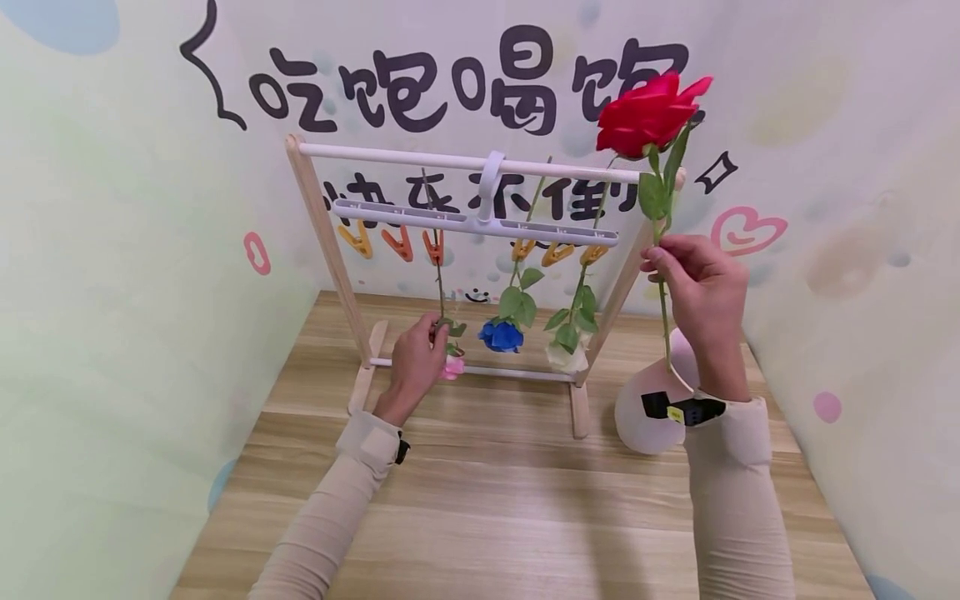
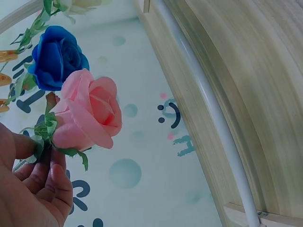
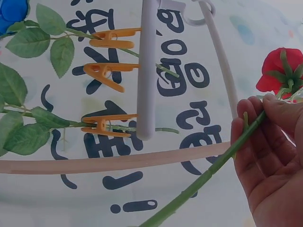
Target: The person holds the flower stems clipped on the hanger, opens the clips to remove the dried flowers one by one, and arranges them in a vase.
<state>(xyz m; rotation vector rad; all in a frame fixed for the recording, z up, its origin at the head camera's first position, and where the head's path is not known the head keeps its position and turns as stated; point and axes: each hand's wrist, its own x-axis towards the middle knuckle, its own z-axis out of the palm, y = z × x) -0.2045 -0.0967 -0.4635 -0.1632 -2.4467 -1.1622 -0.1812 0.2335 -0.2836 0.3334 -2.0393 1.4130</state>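
Note:
In the head view my right hand [image 1: 708, 287] pinches the green stem of an upright red rose [image 1: 648, 117]. The stem's lower end overlaps a round pale pink vase [image 1: 637, 425]. My left hand [image 1: 420, 354] pinches a pink rose [image 2: 87, 113] just below its bloom. That rose hangs head down, its stem running up through an orange clip [image 1: 433, 247]. Beside it hang a blue rose [image 1: 501, 335] and a white rose [image 1: 567, 357], also upside down, each stem in a yellow-orange clip.
A pale clip hanger [image 1: 420, 216] hooks over the white top bar [image 1: 390, 157] of a wooden rack, whose side post [image 1: 322, 225] stands left. Other clips [image 1: 355, 240] hang on it. The wood-grain table [image 1: 480, 500] meets a wall [image 1: 847, 250] with black lettering.

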